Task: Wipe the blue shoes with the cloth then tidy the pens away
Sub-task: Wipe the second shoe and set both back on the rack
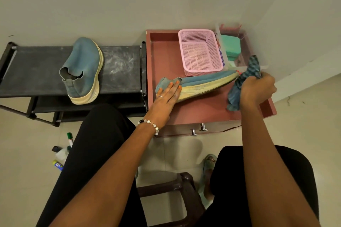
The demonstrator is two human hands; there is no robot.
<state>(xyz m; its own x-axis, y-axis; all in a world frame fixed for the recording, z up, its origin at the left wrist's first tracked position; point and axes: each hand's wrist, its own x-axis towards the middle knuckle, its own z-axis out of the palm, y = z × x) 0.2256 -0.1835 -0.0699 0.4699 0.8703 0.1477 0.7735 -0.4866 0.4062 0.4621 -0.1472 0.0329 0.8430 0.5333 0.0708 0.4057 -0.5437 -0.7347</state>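
Left hand lies flat, fingers straight and slightly spread, pressing the heel of one blue shoe lying on its side across the pink table. Right hand has its fingers curled round the checked cloth, right at the shoe's toe near the table's right edge. Second blue shoe sits on the black rack. Pens lie on the floor, bottom left.
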